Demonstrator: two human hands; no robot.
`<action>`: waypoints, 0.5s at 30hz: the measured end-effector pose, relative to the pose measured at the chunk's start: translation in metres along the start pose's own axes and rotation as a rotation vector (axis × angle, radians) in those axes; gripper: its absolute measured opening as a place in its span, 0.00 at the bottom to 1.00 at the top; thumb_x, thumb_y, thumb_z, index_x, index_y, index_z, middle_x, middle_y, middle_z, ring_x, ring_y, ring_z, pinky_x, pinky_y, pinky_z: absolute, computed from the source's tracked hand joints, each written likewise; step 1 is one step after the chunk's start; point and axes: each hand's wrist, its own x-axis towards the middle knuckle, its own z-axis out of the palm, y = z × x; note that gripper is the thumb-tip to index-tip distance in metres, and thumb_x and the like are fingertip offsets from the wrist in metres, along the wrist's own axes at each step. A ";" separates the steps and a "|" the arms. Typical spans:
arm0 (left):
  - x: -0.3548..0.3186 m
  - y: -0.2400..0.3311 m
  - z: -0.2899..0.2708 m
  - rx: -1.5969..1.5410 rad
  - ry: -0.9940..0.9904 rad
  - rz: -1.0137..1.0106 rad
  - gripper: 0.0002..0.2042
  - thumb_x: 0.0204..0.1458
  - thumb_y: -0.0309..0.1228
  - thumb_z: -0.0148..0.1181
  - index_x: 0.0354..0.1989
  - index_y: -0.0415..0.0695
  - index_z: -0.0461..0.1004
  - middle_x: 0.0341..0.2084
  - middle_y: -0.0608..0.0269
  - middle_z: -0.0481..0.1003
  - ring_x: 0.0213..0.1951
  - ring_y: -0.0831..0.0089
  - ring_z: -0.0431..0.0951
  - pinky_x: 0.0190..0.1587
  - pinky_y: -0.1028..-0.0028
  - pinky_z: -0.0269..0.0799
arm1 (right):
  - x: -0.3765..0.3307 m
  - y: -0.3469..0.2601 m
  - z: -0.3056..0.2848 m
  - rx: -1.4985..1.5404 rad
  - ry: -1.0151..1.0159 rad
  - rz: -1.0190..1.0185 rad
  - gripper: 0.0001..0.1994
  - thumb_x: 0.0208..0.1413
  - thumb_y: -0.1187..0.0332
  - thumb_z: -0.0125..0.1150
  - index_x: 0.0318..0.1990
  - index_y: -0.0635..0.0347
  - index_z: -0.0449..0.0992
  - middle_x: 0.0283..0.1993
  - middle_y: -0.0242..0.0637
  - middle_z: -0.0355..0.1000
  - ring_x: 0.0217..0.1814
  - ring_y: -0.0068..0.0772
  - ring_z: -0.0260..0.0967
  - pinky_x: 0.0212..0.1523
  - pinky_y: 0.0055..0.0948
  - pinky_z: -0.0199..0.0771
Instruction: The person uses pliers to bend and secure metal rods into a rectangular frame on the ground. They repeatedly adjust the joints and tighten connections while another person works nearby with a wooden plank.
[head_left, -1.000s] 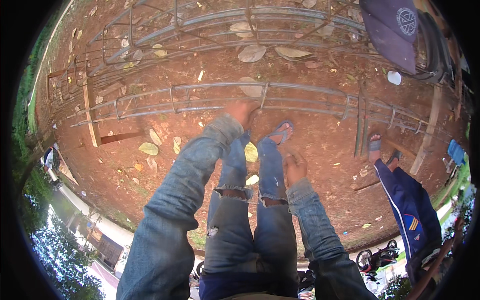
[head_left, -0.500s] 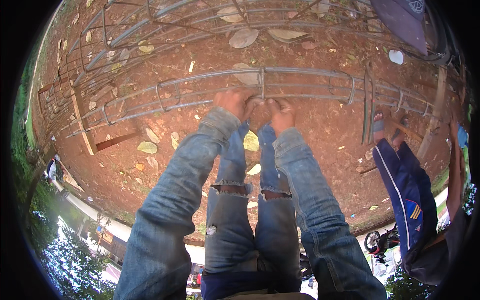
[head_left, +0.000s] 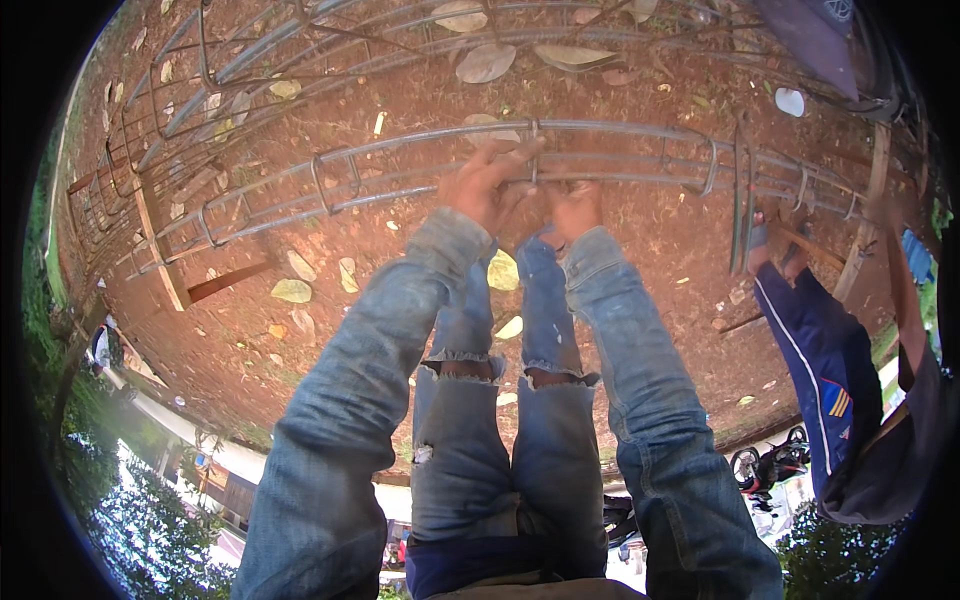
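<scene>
So you're bent right over a long steel rebar cage (head_left: 620, 160) lying on the red dirt ground (head_left: 300, 340), and both your hands are up on it at about the same spot, close together near the middle of the frame. Your left hand (head_left: 487, 185) has its fingers spread and hooked over the upper bars right by one of the stirrup loops (head_left: 533, 150), so the grip there is a loose curl on the steel rather than a tight fist. Your right hand (head_left: 575, 205) sits just beside it, pressed up against the lower bars; the fingers are tucked out of sight behind the rods, so I can't tell how tight that grip is or whether there's anything in it. Denim sleeves and ripped jeans fill the lower half of the view. A second rebar cage (head_left: 300, 60) lies further out, with dry leaves (head_left: 486, 62) scattered under and around both. Off to your right another person in dark blue trousers (head_left: 820, 350) with a stripe stands near the far end of the cage, next to some wooden stakes (head_left: 865, 220). A wooden plank (head_left: 160, 250) lies on your left under the bars.
</scene>
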 end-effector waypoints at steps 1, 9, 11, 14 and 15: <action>0.001 -0.007 0.001 -0.005 0.015 0.069 0.22 0.38 0.29 0.65 0.47 0.54 0.72 0.34 0.63 0.74 0.34 0.63 0.75 0.34 0.69 0.71 | 0.001 -0.004 0.002 0.022 -0.016 0.003 0.08 0.49 0.80 0.54 0.38 0.66 0.75 0.38 0.39 0.74 0.41 0.28 0.69 0.43 0.27 0.68; 0.006 -0.005 -0.004 -0.020 -0.084 0.052 0.13 0.39 0.27 0.63 0.37 0.51 0.76 0.28 0.61 0.73 0.33 0.60 0.74 0.33 0.66 0.70 | -0.024 -0.020 -0.001 0.201 -0.069 0.337 0.08 0.49 0.78 0.56 0.38 0.66 0.74 0.39 0.37 0.73 0.41 0.25 0.69 0.41 0.24 0.69; 0.000 -0.008 -0.003 -0.076 -0.028 0.051 0.10 0.41 0.29 0.61 0.35 0.53 0.76 0.27 0.65 0.74 0.33 0.60 0.75 0.32 0.65 0.70 | -0.032 -0.026 0.017 0.201 -0.014 0.264 0.08 0.50 0.76 0.57 0.39 0.65 0.74 0.37 0.36 0.74 0.39 0.22 0.69 0.39 0.23 0.69; 0.000 -0.006 0.001 -0.066 -0.020 0.056 0.08 0.41 0.29 0.60 0.33 0.54 0.76 0.28 0.65 0.74 0.33 0.61 0.75 0.32 0.66 0.70 | -0.034 -0.025 0.018 -0.006 0.066 0.217 0.08 0.50 0.74 0.58 0.38 0.65 0.74 0.33 0.36 0.74 0.35 0.22 0.70 0.35 0.23 0.69; 0.000 -0.007 0.002 -0.066 -0.016 0.070 0.08 0.41 0.29 0.60 0.33 0.54 0.76 0.28 0.66 0.73 0.32 0.61 0.75 0.32 0.66 0.70 | -0.032 -0.022 0.019 -0.100 0.085 0.207 0.09 0.49 0.73 0.59 0.38 0.65 0.74 0.32 0.36 0.75 0.33 0.23 0.71 0.34 0.24 0.69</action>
